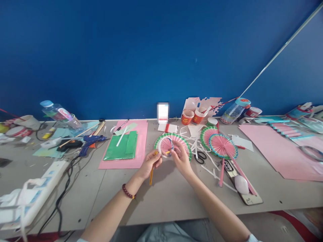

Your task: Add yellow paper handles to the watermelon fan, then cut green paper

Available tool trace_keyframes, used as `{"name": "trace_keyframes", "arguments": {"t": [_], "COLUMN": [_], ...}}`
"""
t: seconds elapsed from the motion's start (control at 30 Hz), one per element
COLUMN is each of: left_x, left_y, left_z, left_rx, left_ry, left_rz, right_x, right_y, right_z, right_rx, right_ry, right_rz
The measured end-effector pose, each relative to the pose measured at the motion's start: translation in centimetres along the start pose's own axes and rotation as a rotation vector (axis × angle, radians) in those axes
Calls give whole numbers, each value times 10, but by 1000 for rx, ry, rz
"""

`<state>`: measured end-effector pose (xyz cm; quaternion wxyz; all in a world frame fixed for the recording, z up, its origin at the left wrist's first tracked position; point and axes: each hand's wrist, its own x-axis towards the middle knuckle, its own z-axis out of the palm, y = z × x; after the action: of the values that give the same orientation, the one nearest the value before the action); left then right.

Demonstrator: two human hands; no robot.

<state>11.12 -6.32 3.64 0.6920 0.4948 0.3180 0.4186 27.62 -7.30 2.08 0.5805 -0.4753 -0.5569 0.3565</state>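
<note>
Over the table's middle, my right hand [182, 158] has its fingers closed on the edge of a white ring [159, 144] that looks like a roll of tape. My left hand [150, 164] is pinched at the ring's lower left, and a yellow pencil-like stick [151, 177] hangs down from its fingers. Directly behind the ring lies a round pleated paper fan [186, 144], pink with a green rim, partly covered by the ring and my right hand. Black-handled scissors [200, 158] and white paper strips [196, 147] lie right of my right hand.
Pink fans [223, 146] and a phone [248, 195] are on the right, near large pink sheets [267, 151]. Left are a green packet [119, 149], a blue glue gun [92, 142], a power strip [47, 188] and black cables. Paper cups [187, 117] stand by the blue wall.
</note>
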Motion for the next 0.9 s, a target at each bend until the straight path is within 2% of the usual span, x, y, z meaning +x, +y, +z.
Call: {"name": "trace_keyframes", "arguments": {"t": [0.1, 0.17, 0.37, 0.53, 0.6, 0.73, 0.8, 0.9], "left_x": [-3, -5, -6, -4, -2, 4, 6, 8], "left_y": [4, 5, 5, 1, -3, -7, -7, -8], "left_z": [2, 3, 4, 4, 4, 3, 3, 4], "left_rx": [152, 214, 231, 174, 123, -20, -76, -77], "left_ry": [-73, -113, -130, -52, 35, 183, 183, 112], "left_rz": [-12, -8, 0, -14, -43, -102, -133, -245], "right_x": [3, 5, 5, 5, 5, 5, 4, 4], "right_y": [5, 5, 0, -2, -3, -10, -14, -17], "right_z": [0, -1, -1, -4, -7, -11, -12, -13], "right_rx": [197, 297, 378, 369, 399, 602, 676, 711], "right_ry": [28, 59, 116, 153, 126, -1, -64, -104], "right_rz": [186, 253, 279, 280, 297, 332, 320, 302]}}
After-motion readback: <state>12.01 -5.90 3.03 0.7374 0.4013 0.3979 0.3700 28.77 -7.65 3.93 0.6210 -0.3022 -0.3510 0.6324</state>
